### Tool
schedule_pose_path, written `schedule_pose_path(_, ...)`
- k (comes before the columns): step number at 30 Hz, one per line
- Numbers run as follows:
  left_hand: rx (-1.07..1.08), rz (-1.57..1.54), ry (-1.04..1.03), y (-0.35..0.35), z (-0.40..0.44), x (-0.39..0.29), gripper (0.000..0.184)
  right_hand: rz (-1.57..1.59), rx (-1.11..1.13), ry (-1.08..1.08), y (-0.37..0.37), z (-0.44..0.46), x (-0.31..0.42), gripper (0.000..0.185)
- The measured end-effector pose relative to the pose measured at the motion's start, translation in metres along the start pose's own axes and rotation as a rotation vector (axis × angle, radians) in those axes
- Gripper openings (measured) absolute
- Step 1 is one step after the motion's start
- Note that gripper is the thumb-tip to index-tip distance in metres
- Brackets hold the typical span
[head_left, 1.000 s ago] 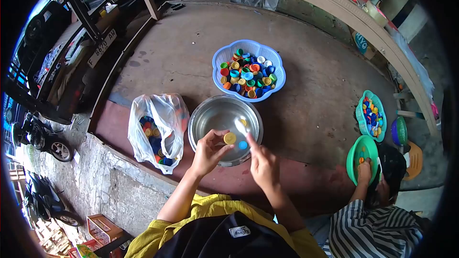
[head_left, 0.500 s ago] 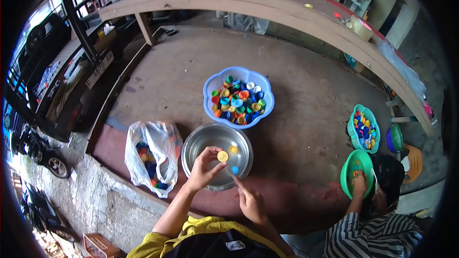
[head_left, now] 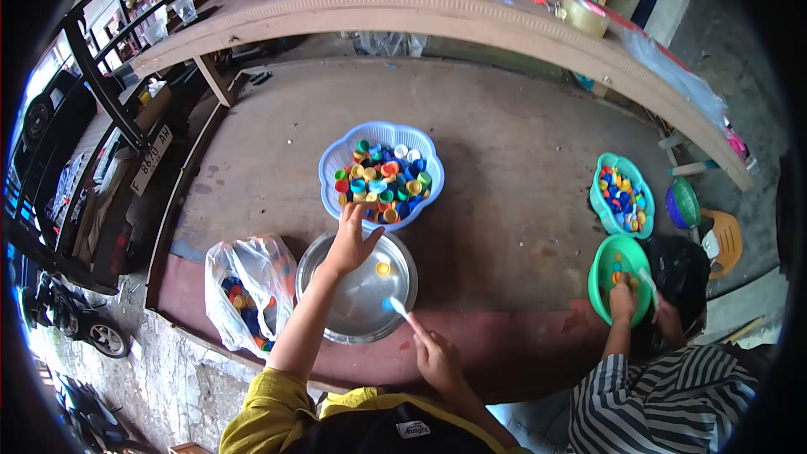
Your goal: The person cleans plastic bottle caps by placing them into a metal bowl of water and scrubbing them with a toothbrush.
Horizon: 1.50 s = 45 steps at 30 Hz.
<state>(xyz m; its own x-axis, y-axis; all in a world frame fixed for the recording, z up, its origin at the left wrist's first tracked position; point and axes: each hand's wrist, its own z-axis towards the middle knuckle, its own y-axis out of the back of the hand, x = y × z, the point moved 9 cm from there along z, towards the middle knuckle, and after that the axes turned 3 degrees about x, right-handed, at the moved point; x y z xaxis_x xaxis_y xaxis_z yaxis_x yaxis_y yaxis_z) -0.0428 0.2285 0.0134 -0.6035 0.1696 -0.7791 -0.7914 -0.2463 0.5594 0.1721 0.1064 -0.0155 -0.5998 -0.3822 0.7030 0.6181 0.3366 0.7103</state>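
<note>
My left hand (head_left: 353, 244) is over the near rim of the blue plastic basket (head_left: 329, 170), thumb and fingers apart. Colourful bottle caps (head_left: 382, 176) fill the basket, and I make out no cap in that hand. My right hand (head_left: 439, 359) grips a slim knife (head_left: 401, 311), its pale blade reaching over the steel bowl (head_left: 407, 290). Inside the bowl lie a yellow cap (head_left: 383, 269) and a blue cap (head_left: 387, 304), the blue one beside the blade tip.
Left of the bowl sits a white plastic bag (head_left: 252, 261) of caps. On the right, a co-worker's hand (head_left: 622, 301) reaches into a green basin (head_left: 598, 286); a teal basket (head_left: 598, 197) of caps stands behind it. A raised wooden beam (head_left: 403, 13) crosses the far side.
My left hand has gone from above the bowl, where it held a yellow cap, forward to the blue basket and opened. The right hand still holds the knife. The view has shifted.
</note>
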Motion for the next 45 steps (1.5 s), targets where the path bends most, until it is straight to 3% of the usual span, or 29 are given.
schedule_pose_path(4,0.285,0.165,-0.027,-0.026,-0.033,0.019,0.041,0.107,-0.118,0.02,0.006,-0.007,-0.006,0.039)
schedule_pose_path(11,0.413,0.424,-0.052,-0.06,-0.054,0.025,0.045,0.13,-0.096,0.037,0.006,-0.006,-0.007,0.039)
schedule_pose_path(15,0.463,0.278,0.054,-0.071,-0.056,0.049,0.043,0.12,-0.104,0.031,0.008,-0.007,-0.006,0.039)
schedule_pose_path(21,0.405,0.112,0.021,-0.052,-0.053,0.031,0.036,0.137,-0.112,0.04,0.007,-0.007,-0.007,0.038)
schedule_pose_path(28,0.241,0.01,0.019,-0.018,-0.06,0.011,0.052,0.212,-0.179,0.143,0.007,-0.002,0.006,0.041)
schedule_pose_path(31,0.212,0.238,-0.06,0.0,-0.06,-0.002,0.051,0.174,-0.2,0.168,0.007,0.002,0.009,0.041)
schedule_pose_path(35,0.14,0.414,-0.144,0.045,-0.05,-0.049,0.036,0.198,-0.192,0.186,0.017,0.006,0.016,0.039)
schedule_pose_path(38,0.054,0.258,-0.195,0.081,-0.042,-0.091,0.031,0.196,-0.217,0.184,0.025,0.008,0.021,0.04)
schedule_pose_path(40,0.049,0.113,-0.123,0.092,-0.043,-0.1,0.033,0.185,-0.216,0.173,0.03,0.007,0.024,0.041)
schedule_pose_path(42,0.027,0.002,-0.111,0.091,-0.046,-0.096,0.038,0.176,-0.188,0.145,0.026,0.003,0.023,0.041)
schedule_pose_path(45,0.104,0.031,0.031,0.04,-0.064,-0.027,0.048,0.148,-0.207,0.195,0.024,0.0,0.026,0.039)
